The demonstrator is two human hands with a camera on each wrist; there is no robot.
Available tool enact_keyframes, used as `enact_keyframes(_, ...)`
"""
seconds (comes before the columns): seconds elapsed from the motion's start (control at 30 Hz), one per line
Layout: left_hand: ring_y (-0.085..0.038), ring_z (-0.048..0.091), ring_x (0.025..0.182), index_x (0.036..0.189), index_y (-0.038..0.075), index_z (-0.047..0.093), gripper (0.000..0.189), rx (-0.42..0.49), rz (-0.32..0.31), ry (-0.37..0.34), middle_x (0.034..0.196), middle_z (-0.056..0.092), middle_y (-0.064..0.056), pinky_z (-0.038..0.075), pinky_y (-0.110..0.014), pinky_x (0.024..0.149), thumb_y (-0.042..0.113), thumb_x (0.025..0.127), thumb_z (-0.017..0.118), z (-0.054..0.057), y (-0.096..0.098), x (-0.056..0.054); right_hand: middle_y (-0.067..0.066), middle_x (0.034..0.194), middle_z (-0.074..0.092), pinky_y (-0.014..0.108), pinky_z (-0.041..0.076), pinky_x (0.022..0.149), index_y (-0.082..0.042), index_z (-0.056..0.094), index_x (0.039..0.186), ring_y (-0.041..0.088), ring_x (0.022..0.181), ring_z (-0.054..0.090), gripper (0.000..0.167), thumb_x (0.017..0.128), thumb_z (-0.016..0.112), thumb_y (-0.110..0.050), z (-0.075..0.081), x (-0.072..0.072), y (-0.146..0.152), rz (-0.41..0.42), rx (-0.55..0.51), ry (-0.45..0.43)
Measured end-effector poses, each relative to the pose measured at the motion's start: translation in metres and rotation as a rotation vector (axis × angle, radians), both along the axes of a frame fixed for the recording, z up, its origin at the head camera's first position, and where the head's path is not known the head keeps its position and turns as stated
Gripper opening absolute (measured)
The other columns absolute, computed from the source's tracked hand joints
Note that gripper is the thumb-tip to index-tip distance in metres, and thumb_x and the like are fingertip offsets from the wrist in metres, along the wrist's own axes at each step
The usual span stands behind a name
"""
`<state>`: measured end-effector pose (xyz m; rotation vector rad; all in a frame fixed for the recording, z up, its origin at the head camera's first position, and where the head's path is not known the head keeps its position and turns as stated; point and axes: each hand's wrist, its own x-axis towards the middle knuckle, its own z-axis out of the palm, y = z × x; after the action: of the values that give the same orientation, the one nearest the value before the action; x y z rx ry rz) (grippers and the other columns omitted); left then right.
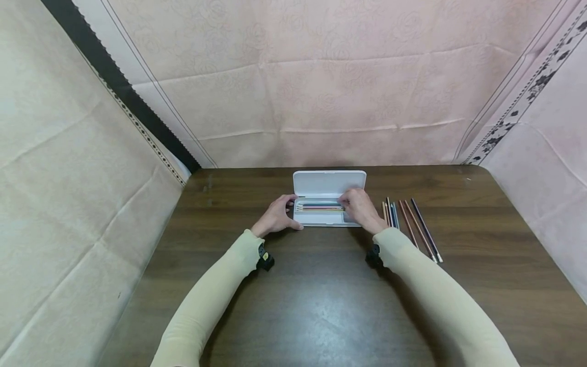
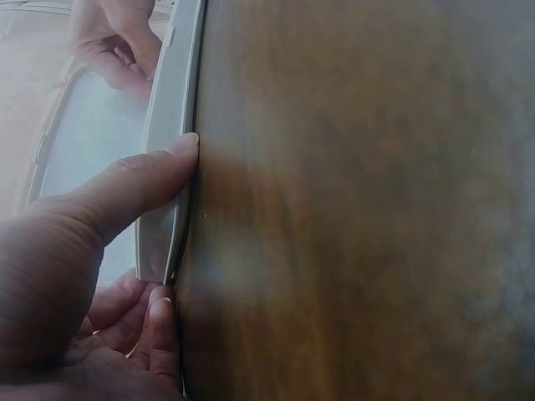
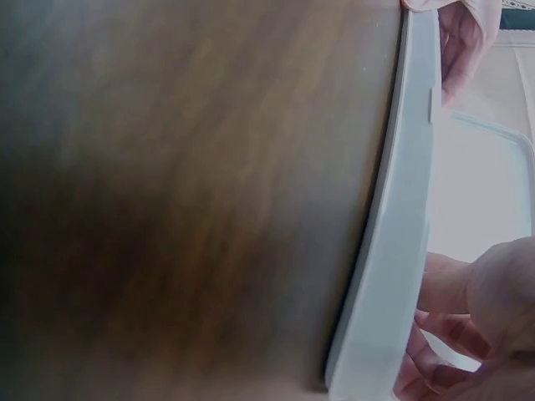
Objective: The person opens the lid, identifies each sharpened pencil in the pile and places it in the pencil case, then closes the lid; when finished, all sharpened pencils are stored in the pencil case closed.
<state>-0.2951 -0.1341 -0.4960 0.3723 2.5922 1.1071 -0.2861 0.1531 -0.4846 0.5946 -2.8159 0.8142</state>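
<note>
While the left hand (image 1: 277, 214) clamps the white case (image 1: 316, 218) near the far edge of the tabletop (image 1: 293, 306), the right hand (image 1: 361, 208) reaches inside, finger closure indeterminable; the case, probably light and stiff, should be held by its ends.

A dark brown wood-grain table (image 1: 275, 295) with rounded far corners is backed by a creased pale pink cloth (image 1: 321, 97), faintly rose-patterned. A creased cream cloth (image 1: 82, 229) is seen at the left, beside a scallop-edged black band (image 1: 119, 84); at the right, dark flowers are printed along a white border strip (image 1: 543, 80).
</note>
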Motion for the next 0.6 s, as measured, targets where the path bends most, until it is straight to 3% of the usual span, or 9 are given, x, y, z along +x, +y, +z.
enact_keyframes(0.23, -0.038, 0.055, 0.149, 0.164, 0.008, 0.044, 0.097, 0.0, -0.003, 0.003, 0.163, 0.051, -0.019, 0.046, -0.05, 0.128, 0.019, 0.082, 0.096, 0.0, 0.0, 0.0, 0.024, 0.109, 0.079, 0.053, 0.064, 0.093, 0.005, 0.083, 0.112, 0.035, 0.097, 0.072, 0.025, 0.097, 0.066, 0.012, 0.0, 0.001, -0.003, -0.034, 0.061, -0.011)
enact_keyframes(0.6, -0.036, 0.056, 0.147, 0.163, 0.008, 0.045, 0.097, -0.004, 0.01, 0.011, 0.161, 0.052, -0.018, 0.047, -0.049, 0.127, 0.019, 0.082, 0.097, -0.001, 0.001, 0.001, 0.021, 0.109, 0.083, 0.049, 0.064, 0.084, 0.0, 0.085, 0.112, 0.028, 0.083, 0.066, 0.034, 0.092, 0.062, 0.016, 0.001, 0.0, -0.011, -0.072, 0.172, 0.02)
